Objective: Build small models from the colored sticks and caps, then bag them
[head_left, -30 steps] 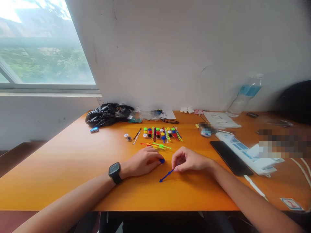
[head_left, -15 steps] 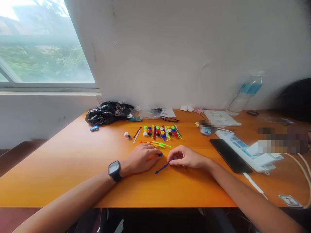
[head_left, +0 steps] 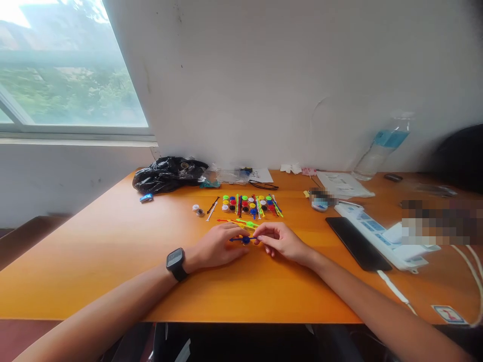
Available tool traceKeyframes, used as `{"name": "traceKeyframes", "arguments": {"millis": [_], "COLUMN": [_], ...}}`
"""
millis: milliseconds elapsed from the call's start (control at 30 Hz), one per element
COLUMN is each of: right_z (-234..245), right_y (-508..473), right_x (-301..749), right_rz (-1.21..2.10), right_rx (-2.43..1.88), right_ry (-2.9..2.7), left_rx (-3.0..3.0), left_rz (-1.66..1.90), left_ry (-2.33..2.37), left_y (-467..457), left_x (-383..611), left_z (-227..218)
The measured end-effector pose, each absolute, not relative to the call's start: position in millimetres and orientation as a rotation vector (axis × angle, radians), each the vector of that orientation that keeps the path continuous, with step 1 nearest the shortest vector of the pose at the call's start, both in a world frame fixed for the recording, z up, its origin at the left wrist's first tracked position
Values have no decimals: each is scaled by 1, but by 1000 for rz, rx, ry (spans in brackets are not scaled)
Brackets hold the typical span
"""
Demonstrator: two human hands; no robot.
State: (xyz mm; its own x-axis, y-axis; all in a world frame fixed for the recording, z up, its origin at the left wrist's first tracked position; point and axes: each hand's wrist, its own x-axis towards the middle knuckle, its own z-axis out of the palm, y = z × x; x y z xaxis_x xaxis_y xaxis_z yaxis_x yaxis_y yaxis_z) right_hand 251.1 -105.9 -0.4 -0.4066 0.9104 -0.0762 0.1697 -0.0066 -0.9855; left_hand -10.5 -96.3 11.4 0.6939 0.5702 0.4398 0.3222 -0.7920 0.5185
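My left hand (head_left: 221, 246) rests on the table with its thumb and fingers closed around a small blue round base (head_left: 246, 241). Between its fingertips, my right hand (head_left: 283, 242) pinches one end of a blue plastic arrow (head_left: 236, 240). The arrow lies level across the top of the base, its head pointing left toward my left fingers; whether the two are joined I cannot tell. Just beyond my hands are a green arrow (head_left: 245, 222) and a red one (head_left: 225, 220). Farther back, several coloured round bases (head_left: 245, 204) and arrows stand in columns.
A white base (head_left: 195, 207) and white arrow (head_left: 213, 209) lie left of the columns. A black plastic bag (head_left: 166, 176) sits at the back. On the right are a black phone (head_left: 356, 242), a white power strip (head_left: 372, 229) and a clear bottle (head_left: 383, 151).
My right hand has moved left and slightly up, bringing the blue arrow from in front of the base to over it. The arrow has turned from slanting to level. My left hand stays at the base.
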Motion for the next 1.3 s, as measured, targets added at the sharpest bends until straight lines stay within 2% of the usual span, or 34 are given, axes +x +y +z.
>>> {"name": "traceKeyframes", "arguments": {"millis": [200, 667, 1300], "right_z": [0, 4, -2], "right_y": [-109, -107, -106], "right_x": [248, 248, 251], "right_rz": [1447, 1447, 1226], "right_rx": [-1222, -1205, -1155], "right_ry": [-1638, -1710, -1881], "left_rx": [2545, 2591, 2585], "left_rz": [870, 864, 854], "left_ry": [725, 689, 737], "left_y": [-92, -93, -92], "left_x": [-8, -7, -7], "left_z": [0, 6, 4]}}
